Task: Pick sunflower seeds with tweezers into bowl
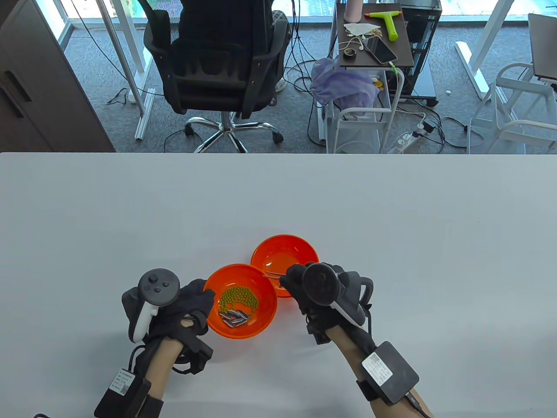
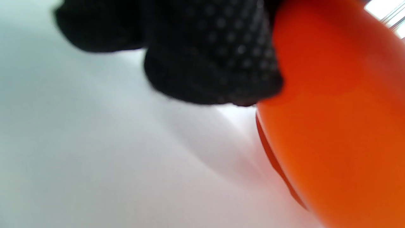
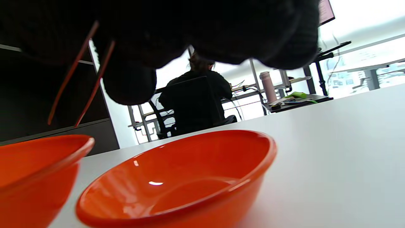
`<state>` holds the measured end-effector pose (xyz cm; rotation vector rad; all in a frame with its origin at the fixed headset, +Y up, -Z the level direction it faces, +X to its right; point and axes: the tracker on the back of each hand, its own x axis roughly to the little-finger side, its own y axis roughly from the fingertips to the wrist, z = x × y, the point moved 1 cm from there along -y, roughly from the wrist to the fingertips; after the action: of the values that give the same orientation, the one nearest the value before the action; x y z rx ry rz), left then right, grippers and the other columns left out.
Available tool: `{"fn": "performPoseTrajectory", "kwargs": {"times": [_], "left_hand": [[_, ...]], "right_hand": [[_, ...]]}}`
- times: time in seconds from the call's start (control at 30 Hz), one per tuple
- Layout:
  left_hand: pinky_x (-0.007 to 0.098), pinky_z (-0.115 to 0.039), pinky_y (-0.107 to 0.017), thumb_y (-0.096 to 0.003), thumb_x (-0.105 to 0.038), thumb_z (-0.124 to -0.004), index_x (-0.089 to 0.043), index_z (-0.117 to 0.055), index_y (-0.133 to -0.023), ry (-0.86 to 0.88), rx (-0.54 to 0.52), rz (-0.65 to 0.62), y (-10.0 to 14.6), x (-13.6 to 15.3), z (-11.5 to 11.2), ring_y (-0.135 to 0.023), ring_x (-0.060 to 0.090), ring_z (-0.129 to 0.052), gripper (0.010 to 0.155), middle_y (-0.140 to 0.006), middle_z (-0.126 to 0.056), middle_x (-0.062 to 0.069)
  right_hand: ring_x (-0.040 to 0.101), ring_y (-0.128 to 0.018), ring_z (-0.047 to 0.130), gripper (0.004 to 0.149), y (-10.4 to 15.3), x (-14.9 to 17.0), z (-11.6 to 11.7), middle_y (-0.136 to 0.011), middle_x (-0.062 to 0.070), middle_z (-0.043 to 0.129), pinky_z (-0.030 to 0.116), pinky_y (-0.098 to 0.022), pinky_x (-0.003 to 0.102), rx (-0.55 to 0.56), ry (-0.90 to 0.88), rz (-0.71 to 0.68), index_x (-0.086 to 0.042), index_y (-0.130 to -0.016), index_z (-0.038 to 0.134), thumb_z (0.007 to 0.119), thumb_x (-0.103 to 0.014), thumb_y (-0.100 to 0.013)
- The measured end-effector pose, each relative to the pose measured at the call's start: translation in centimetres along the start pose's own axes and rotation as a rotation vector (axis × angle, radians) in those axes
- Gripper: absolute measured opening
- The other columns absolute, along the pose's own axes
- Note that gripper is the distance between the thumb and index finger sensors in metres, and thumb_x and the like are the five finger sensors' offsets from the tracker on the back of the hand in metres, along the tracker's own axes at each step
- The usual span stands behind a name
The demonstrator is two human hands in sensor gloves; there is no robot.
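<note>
Right now I'm seeing the sunflower seeds (image 1: 233, 317) lying in a small dark heap at the near side of the near bowl (image 1: 263, 320), just beside a patch of green peas (image 1: 237, 298) — well below and to the left of where the tweezers are being pinched. My right hand (image 1: 314, 291) is gripping the tweezers (image 1: 273, 274), whose thin prongs are sticking out leftward from the fingers, over the spot where the two bowl rims meet. In the right wrist view the two prongs (image 3: 78, 79) are hanging apart with nothing between them, above the gap between the bowls. I cannot tell whether a seed is at the tips in the table view — they are too small there.

The far bowl (image 1: 300, 246) is sitting just beyond the grip, touching or nearly touching the near one.

My left hand (image 1: 191, 305) is resting against the left wall of the near bowl (image 2: 332, 126), fingertips (image 2: 212, 63) touching its outer side, steadying it on the white table (image 1: 278, 196).
</note>
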<state>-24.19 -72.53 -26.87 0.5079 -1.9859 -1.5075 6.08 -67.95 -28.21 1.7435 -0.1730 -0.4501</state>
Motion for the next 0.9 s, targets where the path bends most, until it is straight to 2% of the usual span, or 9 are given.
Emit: {"fn": "performPoseTrajectory", "kwargs": {"times": [0.07,0.23,0.47,0.73,0.9], "left_hand": [[0.036,-0.094,-0.02,-0.0467,-0.04,-0.078,-0.012,-0.084,-0.087,0.001,0.002,-0.002,0.0,0.0,0.0,-0.011,0.013,-0.105,0.049,-0.042,-0.105,0.005],[0.036,-0.094,-0.02,-0.0466,-0.04,-0.078,-0.013,-0.085,-0.086,0.001,0.0,-0.004,0.0,0.0,0.0,-0.011,0.013,-0.105,0.049,-0.042,-0.105,0.004],[0.036,-0.094,-0.02,-0.0466,-0.04,-0.078,-0.012,-0.085,-0.086,0.002,-0.001,-0.003,0.0,0.0,-0.1,-0.011,0.013,-0.105,0.049,-0.042,-0.105,0.005],[0.036,-0.094,-0.02,-0.0466,-0.04,-0.078,-0.012,-0.085,-0.086,0.019,0.011,-0.008,0.0,0.0,-0.2,-0.01,0.013,-0.105,0.049,-0.042,-0.105,0.005],[0.036,-0.094,-0.02,-0.0467,-0.04,-0.078,-0.012,-0.084,-0.087,0.015,0.011,-0.009,0.0,0.0,-0.2,-0.01,0.013,-0.105,0.049,-0.042,-0.105,0.005]], "right_hand": [[0.012,-0.02,0.097,0.042,0.5,-1.5,0.4,-0.029,-0.014,0.097,0.088,-0.042,0.039,-0.037,0.012,-0.09,-0.03,-0.054,0.109,0.087,-0.056,-0.029],[0.013,-0.021,0.097,0.042,1.4,-4.1,1.4,-0.029,-0.015,0.097,0.088,-0.044,0.04,-0.091,0.136,-0.212,-0.031,-0.054,0.109,0.088,-0.056,-0.028],[0.013,-0.022,0.097,0.042,2.2,-5.4,2.0,-0.03,-0.014,0.097,0.088,-0.044,0.04,-0.112,0.227,-0.267,-0.03,-0.055,0.109,0.088,-0.056,-0.028],[0.013,-0.021,0.097,0.042,3.0,-6.6,2.5,-0.03,-0.015,0.097,0.088,-0.044,0.039,-0.074,0.344,-0.306,-0.03,-0.056,0.108,0.089,-0.056,-0.028],[0.012,-0.019,0.096,0.038,3.1,-6.8,2.5,-0.027,-0.015,0.096,0.089,-0.042,0.039,-0.048,0.327,-0.321,-0.029,-0.051,0.11,0.091,-0.052,-0.028]]}}
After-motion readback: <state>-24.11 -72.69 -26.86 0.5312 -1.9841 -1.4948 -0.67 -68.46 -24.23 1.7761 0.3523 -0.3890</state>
